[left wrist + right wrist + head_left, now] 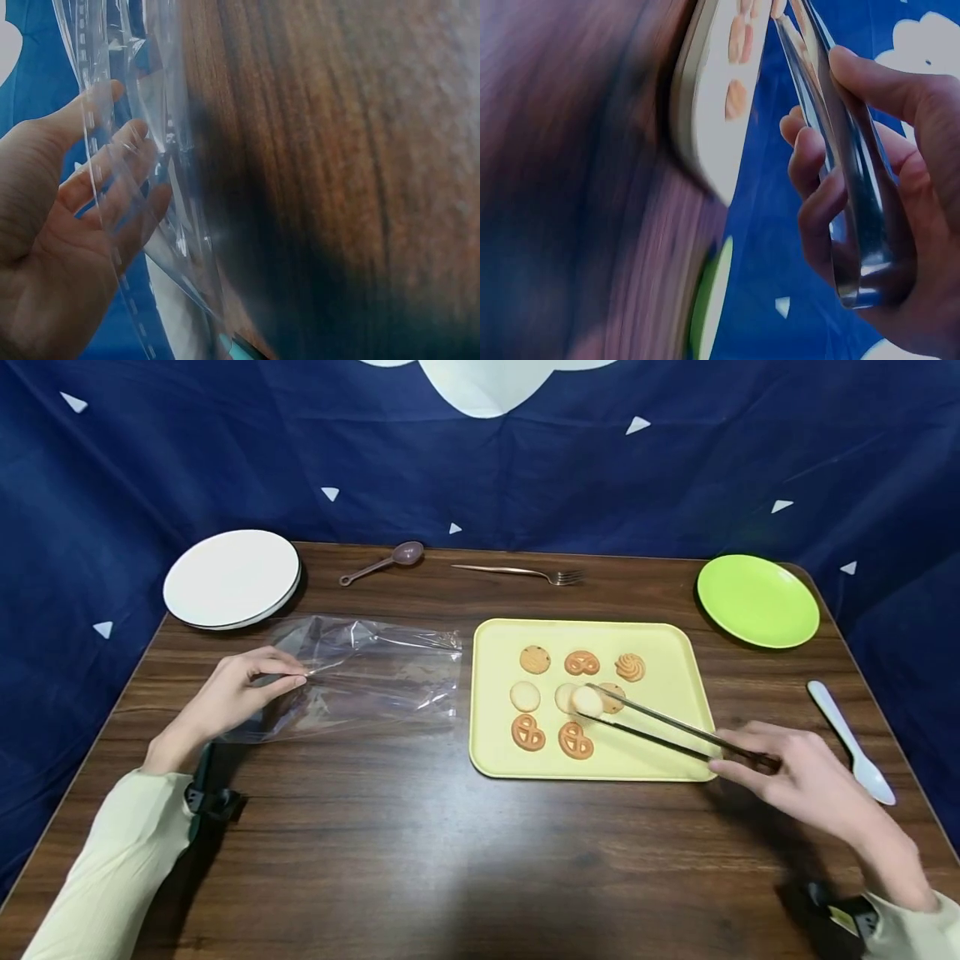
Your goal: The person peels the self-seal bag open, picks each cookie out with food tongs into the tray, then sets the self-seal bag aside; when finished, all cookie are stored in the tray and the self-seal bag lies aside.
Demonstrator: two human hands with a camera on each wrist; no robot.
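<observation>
In the head view, my left hand [236, 693] pinches the upper left edge of a clear plastic bag [382, 677] between thumb and fingers. The bag lies flat towards the yellow tray [493, 647]. My right hand [798, 772] grips metal tongs [675, 721], whose tips hold a round pale cookie [587, 702] over the tray's middle. Beneath it, a pale cookie and a speckled cookie [614, 697] are partly covered. Pretzel-shaped cookies [576, 740], a swirled cookie [630, 667] and other round ones lie around. The right wrist view shows fingers curled round the tongs [862, 225].
White plates [232, 578] stand at the back left, a green plate [757, 600] at the back right. A brown measuring spoon [407, 553] and a fork [517, 570] lie along the back. A white spoon [851, 739] lies beyond my right hand. A blue curtain [495, 485] hangs behind.
</observation>
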